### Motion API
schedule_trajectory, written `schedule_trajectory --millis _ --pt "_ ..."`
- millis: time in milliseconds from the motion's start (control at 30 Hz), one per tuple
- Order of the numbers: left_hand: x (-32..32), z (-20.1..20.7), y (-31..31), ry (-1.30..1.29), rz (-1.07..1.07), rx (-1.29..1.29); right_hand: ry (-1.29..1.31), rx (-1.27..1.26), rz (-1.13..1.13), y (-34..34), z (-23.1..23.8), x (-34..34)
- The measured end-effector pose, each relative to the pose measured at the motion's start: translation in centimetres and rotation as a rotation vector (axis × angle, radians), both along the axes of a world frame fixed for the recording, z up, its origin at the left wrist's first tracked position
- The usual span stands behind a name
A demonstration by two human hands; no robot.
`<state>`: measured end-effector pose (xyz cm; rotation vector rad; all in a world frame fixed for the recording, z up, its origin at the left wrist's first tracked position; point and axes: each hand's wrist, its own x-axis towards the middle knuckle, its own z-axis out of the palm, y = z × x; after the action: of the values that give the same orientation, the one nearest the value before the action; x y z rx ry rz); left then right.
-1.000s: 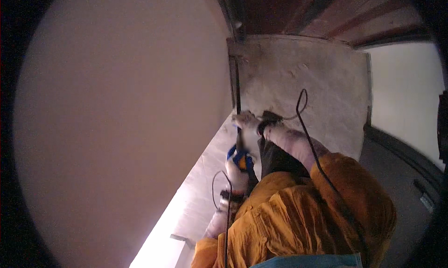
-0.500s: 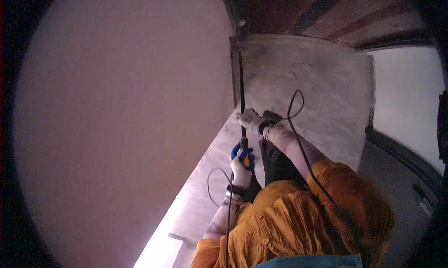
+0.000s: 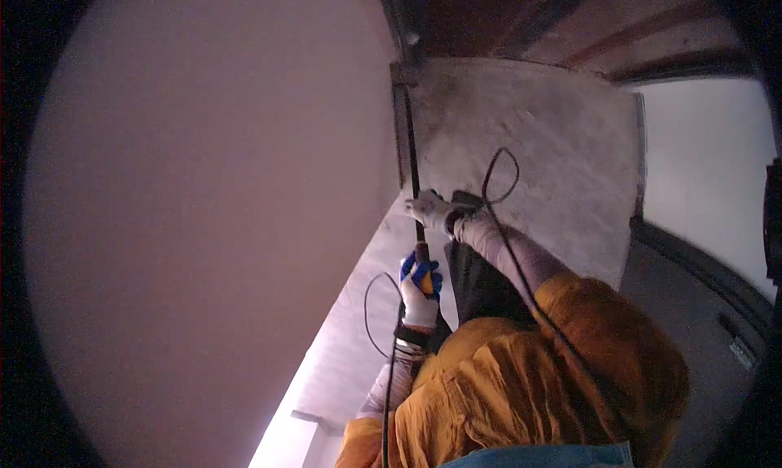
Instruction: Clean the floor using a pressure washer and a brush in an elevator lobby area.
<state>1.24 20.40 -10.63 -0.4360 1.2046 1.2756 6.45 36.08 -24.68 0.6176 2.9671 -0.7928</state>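
A long thin black pole (image 3: 411,142) runs away from me over the floor, close beside the wall on the left. Its near end has a yellow grip (image 3: 426,282). My left hand (image 3: 419,295), in a white glove with blue on the fingers, is closed round that grip. Farther along, my right hand (image 3: 428,210), in a pale glove, is wrapped round the black shaft. The pole's far end lies by the foot of the wall near the dark corner; dimness hides what kind of head it has.
A broad plain wall (image 3: 212,207) fills the left side. Grey, smudged floor (image 3: 554,142) spreads ahead, with a reddish-brown panelled surface (image 3: 652,20) beyond. At right stand a white wall (image 3: 705,150) and a dark grey door-like panel (image 3: 684,293). Thin black cords (image 3: 515,252) loop by both arms.
The pole's far end has shifted slightly left, toward the wall. Both hands keep their hold, and the whole view has slid a little.
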Motion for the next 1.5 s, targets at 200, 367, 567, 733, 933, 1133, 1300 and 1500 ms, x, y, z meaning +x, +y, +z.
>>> schedule_trajectory --millis 200,367,567,733,933,1133,1300,1500 --pt "-0.8 -0.3 2.4 0.020 -0.013 0.071 -0.325 -0.251 -0.094 1.6 -2.1 -1.7" --pt "-0.1 1.9 3.0 -0.003 0.049 0.013 -0.049 -0.192 -0.103 3.7 -2.9 -0.9" --pt "-0.9 -0.8 2.8 -0.047 0.052 0.072 -0.155 -0.070 0.053 3.3 0.7 -0.9" --pt "-2.1 -4.1 7.4 0.175 -0.029 -0.005 0.048 0.014 -0.012 6.4 -6.5 -2.1" --pt "-1.7 -6.1 4.3 -0.038 0.013 0.080 -0.250 -0.069 0.093 4.1 -5.2 -1.4" --pt "-3.9 -3.8 15.8 0.111 -0.018 -0.062 0.241 -0.059 -0.070 14.6 -6.7 -3.3" --pt "-4.0 -4.2 14.7 -0.085 -0.034 0.089 -0.097 -0.101 -0.067 13.1 -10.7 -3.3" --pt "-3.9 -1.6 14.5 -0.023 0.085 -0.009 0.126 -0.007 -0.010 13.8 -4.9 -3.9"
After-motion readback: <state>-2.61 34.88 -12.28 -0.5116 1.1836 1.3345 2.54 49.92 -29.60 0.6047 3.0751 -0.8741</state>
